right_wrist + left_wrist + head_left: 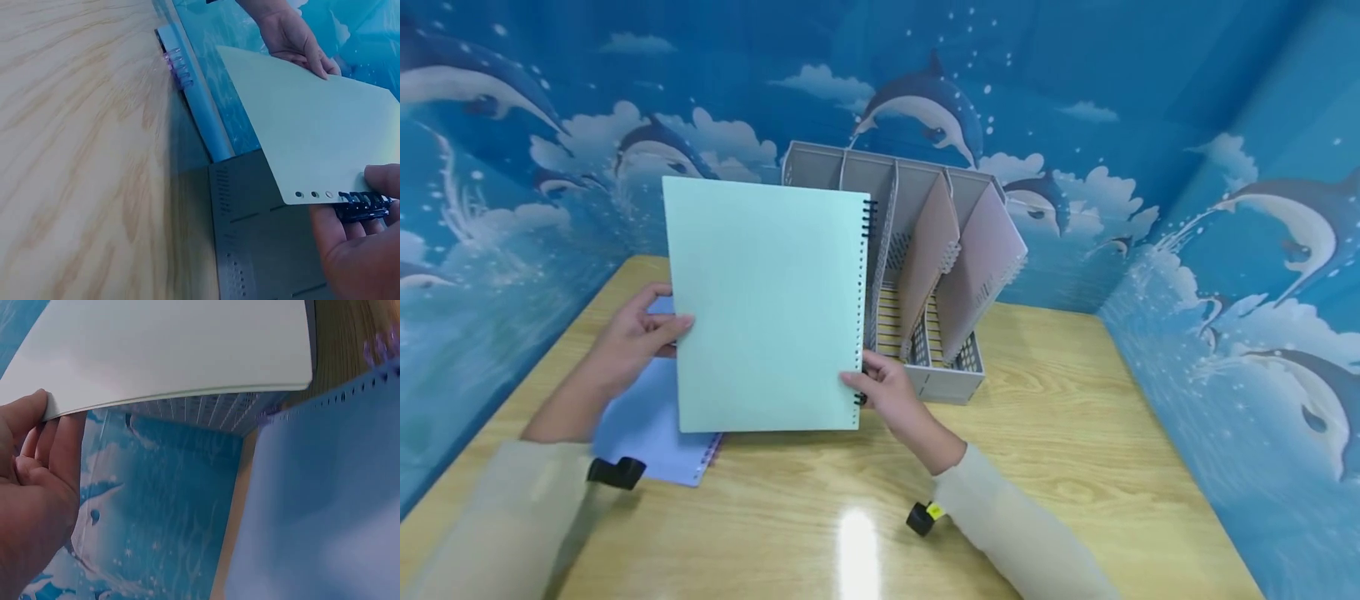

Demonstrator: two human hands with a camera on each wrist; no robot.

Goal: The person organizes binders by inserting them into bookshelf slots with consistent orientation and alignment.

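Observation:
A pale green spiral notebook (767, 308) is held up above the table, its black ring binding along the right side. My left hand (636, 337) pinches its left edge, thumb on the near face and fingers behind. At the lower right corner, my right hand (887, 387) grips the bound edge; in the right wrist view its thumb lies over the black rings (365, 205). A blue spiral notebook (658, 425) with purple rings lies on the table, partly hidden beneath my left hand and the green notebook.
Behind the green notebook stands a grey file rack (951, 383) with several upright slots. A brown notebook (931, 250) and a pinkish notebook (981, 267) lean in its right slots. The wooden table (1075, 417) meets a dolphin-print curtain (1150, 125) at the back and sides.

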